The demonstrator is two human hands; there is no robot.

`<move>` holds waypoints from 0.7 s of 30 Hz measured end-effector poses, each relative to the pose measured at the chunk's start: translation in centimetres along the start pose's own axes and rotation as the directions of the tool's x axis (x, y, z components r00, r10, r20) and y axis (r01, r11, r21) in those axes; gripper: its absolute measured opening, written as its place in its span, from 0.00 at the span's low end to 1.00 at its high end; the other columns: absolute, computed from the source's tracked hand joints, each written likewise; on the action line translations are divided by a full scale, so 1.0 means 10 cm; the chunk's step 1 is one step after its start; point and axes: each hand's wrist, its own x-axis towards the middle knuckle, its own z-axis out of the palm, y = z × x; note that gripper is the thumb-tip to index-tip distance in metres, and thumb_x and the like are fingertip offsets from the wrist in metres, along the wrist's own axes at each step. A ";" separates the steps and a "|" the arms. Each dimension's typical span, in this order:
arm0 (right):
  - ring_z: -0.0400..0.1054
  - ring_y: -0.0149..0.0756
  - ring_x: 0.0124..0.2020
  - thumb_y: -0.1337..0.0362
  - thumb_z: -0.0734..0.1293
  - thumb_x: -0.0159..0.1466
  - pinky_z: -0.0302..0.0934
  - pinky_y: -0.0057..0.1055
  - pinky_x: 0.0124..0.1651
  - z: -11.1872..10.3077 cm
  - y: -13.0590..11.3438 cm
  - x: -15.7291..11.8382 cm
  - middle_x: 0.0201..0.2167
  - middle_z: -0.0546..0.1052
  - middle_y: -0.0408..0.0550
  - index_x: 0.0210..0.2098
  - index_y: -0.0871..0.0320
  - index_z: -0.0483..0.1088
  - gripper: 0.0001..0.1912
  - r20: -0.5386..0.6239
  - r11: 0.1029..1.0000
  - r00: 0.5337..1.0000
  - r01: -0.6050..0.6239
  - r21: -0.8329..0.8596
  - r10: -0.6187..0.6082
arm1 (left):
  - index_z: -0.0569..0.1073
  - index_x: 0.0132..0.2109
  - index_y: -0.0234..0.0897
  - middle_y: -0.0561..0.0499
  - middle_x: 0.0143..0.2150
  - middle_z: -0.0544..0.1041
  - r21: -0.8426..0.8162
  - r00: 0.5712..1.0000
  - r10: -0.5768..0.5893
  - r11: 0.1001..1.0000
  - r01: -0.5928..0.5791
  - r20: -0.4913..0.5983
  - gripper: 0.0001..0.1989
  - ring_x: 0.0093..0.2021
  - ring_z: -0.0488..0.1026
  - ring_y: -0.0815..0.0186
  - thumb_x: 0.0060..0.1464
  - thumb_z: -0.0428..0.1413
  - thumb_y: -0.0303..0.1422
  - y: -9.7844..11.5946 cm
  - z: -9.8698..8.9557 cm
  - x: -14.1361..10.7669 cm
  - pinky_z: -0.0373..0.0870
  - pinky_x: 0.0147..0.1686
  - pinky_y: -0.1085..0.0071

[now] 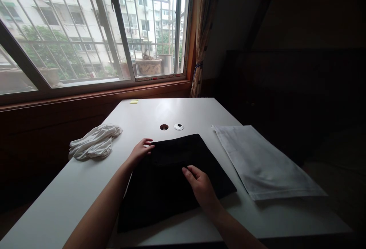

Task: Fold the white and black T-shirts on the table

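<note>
A black cloth (171,180) lies flat on the white table (143,117) in front of me. My left hand (142,150) is at the cloth's far left corner, its thumb and fingers closed on the edge there. Over the middle right of the cloth is my right hand (200,184), with thumb and forefinger pinched together at the black surface. Whether fabric is between those fingertips is hard to see against the dark cloth.
A crumpled white cloth (95,142) lies at the table's left edge. A flat white cloth (265,161) is on the right. Beyond the black cloth are a round hole (164,127), a white grommet (178,127) and a yellow note (134,102). A barred window stands behind.
</note>
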 end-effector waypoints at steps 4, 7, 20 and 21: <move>0.62 0.33 0.29 0.49 0.65 0.70 0.58 0.28 0.32 0.00 -0.06 -0.05 0.27 0.67 0.41 0.32 0.57 0.72 0.19 -0.087 0.991 0.989 0.117 -0.059 -0.122 | 0.76 0.52 0.38 0.43 0.49 0.77 -0.005 1.000 0.015 1.000 -0.015 -0.009 0.31 0.45 0.78 0.55 0.43 0.69 0.48 0.06 -0.01 -0.05 0.78 0.43 0.59; 0.64 0.32 0.29 0.55 0.66 0.71 0.59 0.28 0.33 0.00 -0.17 -0.11 0.28 0.69 0.41 0.34 0.56 0.71 0.13 -0.104 0.942 0.942 0.304 -0.145 -0.320 | 0.76 0.52 0.39 0.44 0.49 0.77 -0.015 0.999 0.041 0.999 -0.041 -0.018 0.30 0.42 0.78 0.59 0.44 0.68 0.48 0.14 -0.03 -0.10 0.77 0.41 0.61; 0.69 0.33 0.29 0.65 0.66 0.69 0.67 0.34 0.38 0.45 -0.74 -0.41 0.31 0.77 0.46 0.47 0.58 0.70 0.07 0.258 0.410 0.491 0.858 -0.310 -0.832 | 0.73 0.58 0.44 0.48 0.55 0.75 -0.118 0.949 0.297 0.944 -0.309 -0.109 0.27 0.40 0.72 0.67 0.52 0.67 0.41 0.45 -0.69 -0.50 0.71 0.43 0.67; 0.69 0.33 0.28 0.65 0.65 0.70 0.67 0.33 0.36 0.54 -0.71 -0.42 0.30 0.76 0.45 0.46 0.59 0.70 0.06 0.284 0.376 0.461 0.875 -0.306 -0.841 | 0.73 0.59 0.44 0.47 0.56 0.74 -0.110 0.951 0.292 0.947 -0.302 -0.105 0.27 0.41 0.72 0.67 0.53 0.67 0.41 0.42 -0.75 -0.53 0.71 0.44 0.66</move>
